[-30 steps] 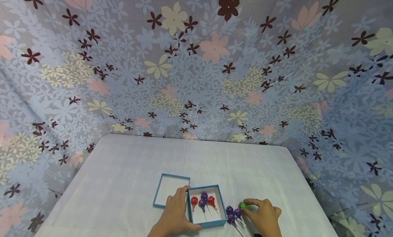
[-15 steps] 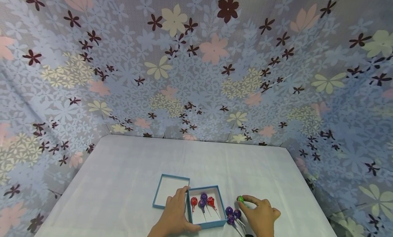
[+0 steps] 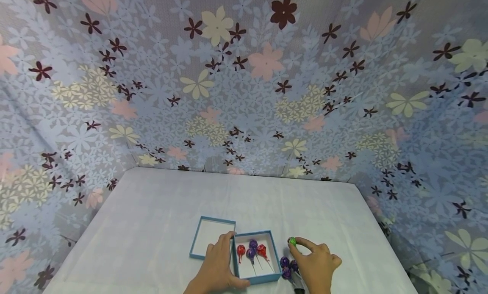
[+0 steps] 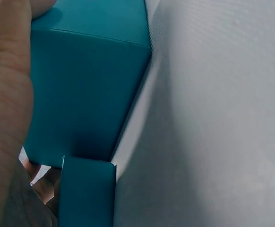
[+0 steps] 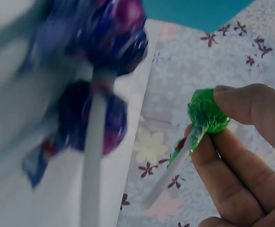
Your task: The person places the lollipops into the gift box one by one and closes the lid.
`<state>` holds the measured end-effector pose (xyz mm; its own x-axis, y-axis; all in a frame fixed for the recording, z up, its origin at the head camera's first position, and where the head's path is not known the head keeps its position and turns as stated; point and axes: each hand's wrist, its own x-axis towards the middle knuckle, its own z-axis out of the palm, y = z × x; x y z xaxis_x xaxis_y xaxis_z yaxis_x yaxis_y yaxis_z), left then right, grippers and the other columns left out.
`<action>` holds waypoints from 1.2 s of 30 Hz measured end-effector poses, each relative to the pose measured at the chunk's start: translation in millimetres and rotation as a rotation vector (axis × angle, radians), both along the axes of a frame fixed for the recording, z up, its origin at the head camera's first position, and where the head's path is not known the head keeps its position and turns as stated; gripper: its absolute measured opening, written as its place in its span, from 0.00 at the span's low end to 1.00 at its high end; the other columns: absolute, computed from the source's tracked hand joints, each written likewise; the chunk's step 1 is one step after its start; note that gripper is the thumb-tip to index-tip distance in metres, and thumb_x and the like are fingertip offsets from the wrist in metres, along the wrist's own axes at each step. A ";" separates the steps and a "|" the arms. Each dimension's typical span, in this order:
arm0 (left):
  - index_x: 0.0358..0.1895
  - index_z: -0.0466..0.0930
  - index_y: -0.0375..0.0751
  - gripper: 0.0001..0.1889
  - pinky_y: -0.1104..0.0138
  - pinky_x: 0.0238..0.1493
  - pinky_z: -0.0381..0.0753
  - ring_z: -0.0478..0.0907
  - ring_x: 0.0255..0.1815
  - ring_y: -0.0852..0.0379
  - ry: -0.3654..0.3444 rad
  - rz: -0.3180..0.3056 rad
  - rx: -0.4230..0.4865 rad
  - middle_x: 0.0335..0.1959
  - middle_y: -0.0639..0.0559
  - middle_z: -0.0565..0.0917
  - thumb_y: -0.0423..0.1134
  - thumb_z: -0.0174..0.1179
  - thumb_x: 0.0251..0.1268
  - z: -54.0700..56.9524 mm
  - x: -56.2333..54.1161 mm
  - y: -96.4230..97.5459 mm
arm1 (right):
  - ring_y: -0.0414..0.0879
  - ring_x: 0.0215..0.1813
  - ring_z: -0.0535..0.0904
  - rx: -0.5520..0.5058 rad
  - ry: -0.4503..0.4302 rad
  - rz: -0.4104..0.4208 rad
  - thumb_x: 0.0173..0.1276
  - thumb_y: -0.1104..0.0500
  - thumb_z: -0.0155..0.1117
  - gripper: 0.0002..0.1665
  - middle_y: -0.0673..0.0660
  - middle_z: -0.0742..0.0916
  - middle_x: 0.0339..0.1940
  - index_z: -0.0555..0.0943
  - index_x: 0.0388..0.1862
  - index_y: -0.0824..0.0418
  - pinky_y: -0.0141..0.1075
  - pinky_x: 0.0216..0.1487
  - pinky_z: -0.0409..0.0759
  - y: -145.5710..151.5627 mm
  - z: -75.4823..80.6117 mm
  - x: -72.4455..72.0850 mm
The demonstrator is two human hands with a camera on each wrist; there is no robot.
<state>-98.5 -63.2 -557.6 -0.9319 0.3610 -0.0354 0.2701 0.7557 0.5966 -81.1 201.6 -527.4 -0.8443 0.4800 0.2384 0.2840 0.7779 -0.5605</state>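
My left hand (image 3: 217,262) holds the left side of an open blue box (image 3: 267,278), thumb at the front wall and fingers near the back left corner. Inside the box lie two red lollipops (image 3: 241,249) and two purple ones (image 3: 253,243). To the right of the box, my right hand (image 3: 317,266) pinches a green lollipop (image 5: 206,111) by its wrapped head between thumb and fingers. Its white stick points down and away from the palm in the right wrist view. Three purple lollipops (image 3: 286,272) lie against the box's front right corner, close beside this hand.
A blue-edged lid (image 3: 207,237), white inside, lies left of the box, partly behind the left hand. White cloth covers the table (image 3: 160,209). Floral curtains (image 3: 244,95) rise at the back and both sides. Something black (image 3: 299,291) shows by the right wrist.
My right hand has lifted the green lollipop from beside the purple ones and carried it left and farther back, toward the box. The left hand and box have stayed in place.
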 end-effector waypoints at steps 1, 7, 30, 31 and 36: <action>0.76 0.52 0.45 0.72 0.60 0.48 0.63 0.67 0.58 0.55 0.008 -0.001 0.001 0.68 0.47 0.68 0.83 0.69 0.24 0.1 -0.3 0.0 | 0.55 0.37 0.75 -0.002 0.012 -0.001 0.50 0.49 0.82 0.18 0.51 0.84 0.15 0.92 0.38 0.56 0.61 0.49 0.53 -1.9 0.3 -0.4; 0.76 0.52 0.45 0.73 0.61 0.48 0.63 0.67 0.57 0.55 0.024 0.001 -0.001 0.68 0.48 0.68 0.83 0.69 0.23 0.9 -2.2 0.1 | 0.56 0.38 0.76 -0.010 0.105 -0.004 0.50 0.48 0.82 0.18 0.51 0.82 0.12 0.92 0.37 0.56 0.60 0.48 0.53 -14.7 6.7 -2.0; 0.76 0.54 0.44 0.73 0.62 0.46 0.63 0.69 0.55 0.55 0.014 0.006 0.007 0.67 0.47 0.70 0.84 0.68 0.22 1.1 -1.2 -0.9 | 0.48 0.33 0.73 -0.031 0.183 0.075 0.46 0.46 0.85 0.16 0.46 0.79 0.12 0.93 0.32 0.50 0.57 0.47 0.53 -59.7 25.2 0.9; 0.76 0.54 0.43 0.73 0.62 0.46 0.63 0.69 0.55 0.55 0.019 0.005 0.008 0.67 0.46 0.70 0.84 0.69 0.22 0.7 -0.9 -1.1 | 0.48 0.33 0.72 -0.026 0.186 0.085 0.46 0.46 0.85 0.15 0.45 0.78 0.11 0.93 0.32 0.50 0.56 0.47 0.53 -61.5 25.1 1.2; 0.75 0.55 0.42 0.73 0.63 0.44 0.63 0.69 0.54 0.56 0.049 0.002 0.013 0.66 0.46 0.71 0.84 0.68 0.23 -1.3 0.4 -1.6 | 0.45 0.30 0.69 -0.004 0.204 0.119 0.46 0.47 0.85 0.14 0.44 0.76 0.11 0.93 0.31 0.50 0.56 0.45 0.53 -68.9 22.5 2.1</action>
